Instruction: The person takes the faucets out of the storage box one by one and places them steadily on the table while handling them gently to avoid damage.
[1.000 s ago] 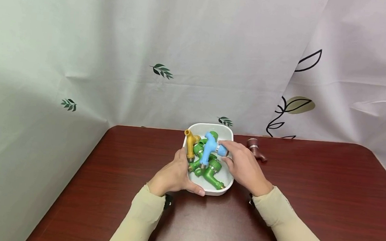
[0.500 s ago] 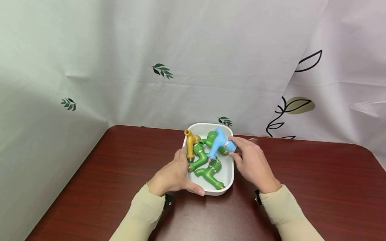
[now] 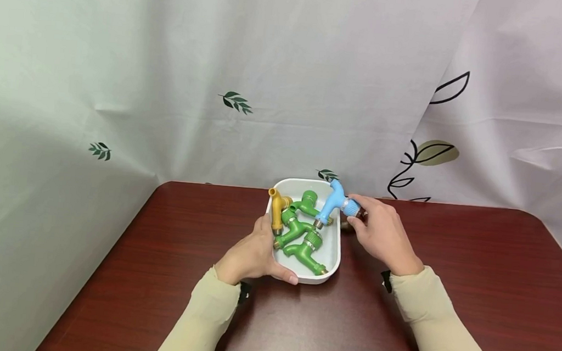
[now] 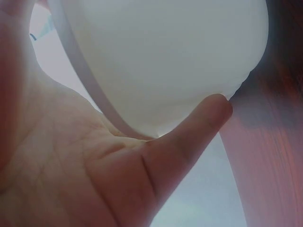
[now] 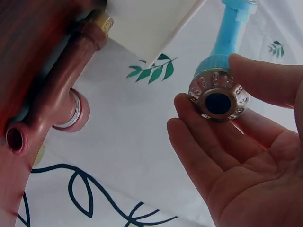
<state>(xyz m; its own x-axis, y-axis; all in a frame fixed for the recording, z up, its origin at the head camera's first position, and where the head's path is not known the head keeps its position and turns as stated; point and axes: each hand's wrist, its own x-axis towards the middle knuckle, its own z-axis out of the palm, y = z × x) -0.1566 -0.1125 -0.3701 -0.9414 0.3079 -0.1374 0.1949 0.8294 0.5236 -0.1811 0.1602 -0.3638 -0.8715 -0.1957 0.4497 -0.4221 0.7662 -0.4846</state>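
Observation:
My right hand point(image 3: 382, 233) pinches a light blue plastic tap point(image 3: 334, 202) by its round ribbed cap, above the right rim of a white plastic basin point(image 3: 336, 257). The right wrist view shows the cap's silver end point(image 5: 218, 94) between thumb and fingers. At the basin's near-left corner, my left hand point(image 3: 252, 253) holds its outside, thumb point(image 4: 189, 130) along the near wall; its fingertips are mostly hidden. Several green taps point(image 3: 306, 254) lie in the basin, and a yellow tap point(image 3: 278, 211) leans at its left side.
A brown tap point(image 5: 59, 99) lies on the table right of the basin, mostly hidden behind my right hand in the head view. The dark red table point(image 3: 167, 232) meets a pale cloth backdrop point(image 3: 270, 59) printed with leaves.
My right hand has lifted the blue tap off the green ones and carried it right and away, to the basin's right rim. The left hand and basin have stayed in place.

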